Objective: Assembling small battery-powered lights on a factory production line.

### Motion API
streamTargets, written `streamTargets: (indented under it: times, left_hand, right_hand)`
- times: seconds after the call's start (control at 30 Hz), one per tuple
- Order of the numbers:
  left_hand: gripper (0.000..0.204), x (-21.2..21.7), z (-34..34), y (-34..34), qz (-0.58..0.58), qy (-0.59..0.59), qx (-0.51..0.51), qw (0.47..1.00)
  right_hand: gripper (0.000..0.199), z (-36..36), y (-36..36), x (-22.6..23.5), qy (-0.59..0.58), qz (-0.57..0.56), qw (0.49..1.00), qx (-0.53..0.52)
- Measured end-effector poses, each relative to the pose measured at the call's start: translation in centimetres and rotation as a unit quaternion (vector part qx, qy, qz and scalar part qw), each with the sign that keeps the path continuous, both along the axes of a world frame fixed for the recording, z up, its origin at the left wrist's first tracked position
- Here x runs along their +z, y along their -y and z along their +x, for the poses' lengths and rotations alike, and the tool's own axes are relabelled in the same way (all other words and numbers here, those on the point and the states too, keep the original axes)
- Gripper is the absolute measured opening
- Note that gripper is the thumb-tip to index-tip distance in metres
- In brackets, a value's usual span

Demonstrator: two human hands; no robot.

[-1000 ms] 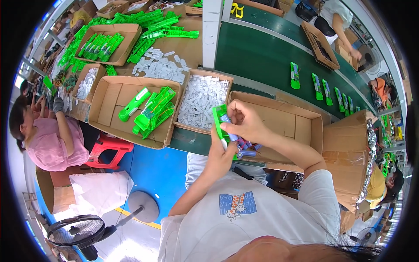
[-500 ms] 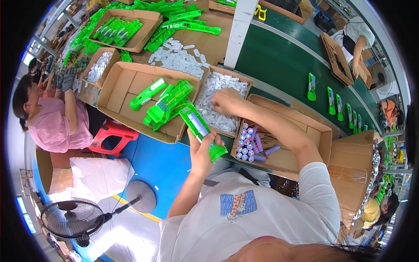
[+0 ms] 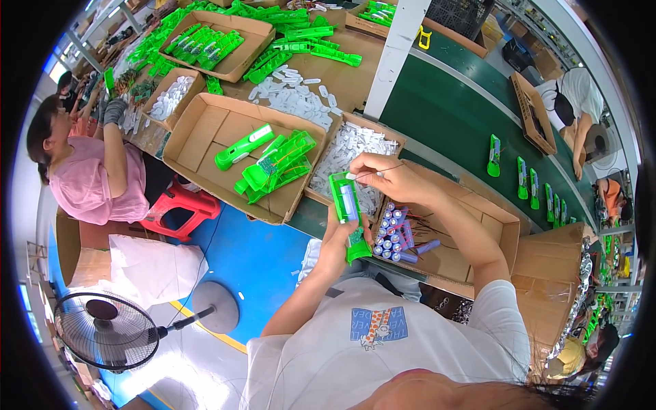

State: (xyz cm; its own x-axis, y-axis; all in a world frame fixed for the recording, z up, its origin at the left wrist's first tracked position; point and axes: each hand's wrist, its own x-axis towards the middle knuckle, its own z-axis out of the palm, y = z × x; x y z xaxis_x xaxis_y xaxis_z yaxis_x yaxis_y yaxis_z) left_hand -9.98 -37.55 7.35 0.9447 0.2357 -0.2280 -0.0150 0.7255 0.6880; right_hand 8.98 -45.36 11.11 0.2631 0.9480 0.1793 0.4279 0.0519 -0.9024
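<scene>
My left hand [image 3: 339,240] grips a green plastic casing [image 3: 348,212] that stands upright with a white part set in its open face. My right hand [image 3: 386,179] is above it, fingers pinched on a small white part [image 3: 350,175] at the casing's top end, over the box of white parts [image 3: 345,154]. Just right of the casing, a cluster of blue and purple batteries [image 3: 395,238] with thin wires lies in a cardboard box [image 3: 502,229].
A larger cardboard box [image 3: 198,140] to the left holds several green casings [image 3: 273,164]. A person in pink [image 3: 89,181] sits at left by a red stool [image 3: 186,205]. A green conveyor [image 3: 451,102] carries green casings; a floor fan [image 3: 109,331] stands below left.
My right hand has lifted from the box of white parts to the top of the casing. The casing in my left hand has moved up and turned more upright.
</scene>
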Motion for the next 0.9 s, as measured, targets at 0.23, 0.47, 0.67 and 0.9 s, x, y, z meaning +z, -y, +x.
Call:
streamTargets:
  times: [0.23, 0.47, 0.67, 0.9]
  left_hand:
    - [0.036, 0.2, 0.6, -0.2, 0.184, 0.008, -0.049, 0.982]
    - [0.026, 0.5, 1.3, 0.4, 0.162, 0.012, -0.047, 0.986]
    - [0.025, 0.7, 1.2, 0.5, 0.151, 0.012, -0.068, 0.986]
    - [0.024, 1.2, 1.4, 2.3, 0.143, 0.006, -0.009, 0.99]
  right_hand:
    - [0.016, -1.3, 0.7, 2.7, -0.007, -0.079, 0.994, -0.081]
    - [0.021, -0.7, 1.3, 1.6, 0.077, 0.02, 0.993, -0.091]
    - [0.012, -0.5, 0.9, 1.0, 0.06, 0.109, 0.992, -0.035]
    - [0.014, -0.8, 1.1, 1.1, -0.011, 0.093, 0.991, -0.093]
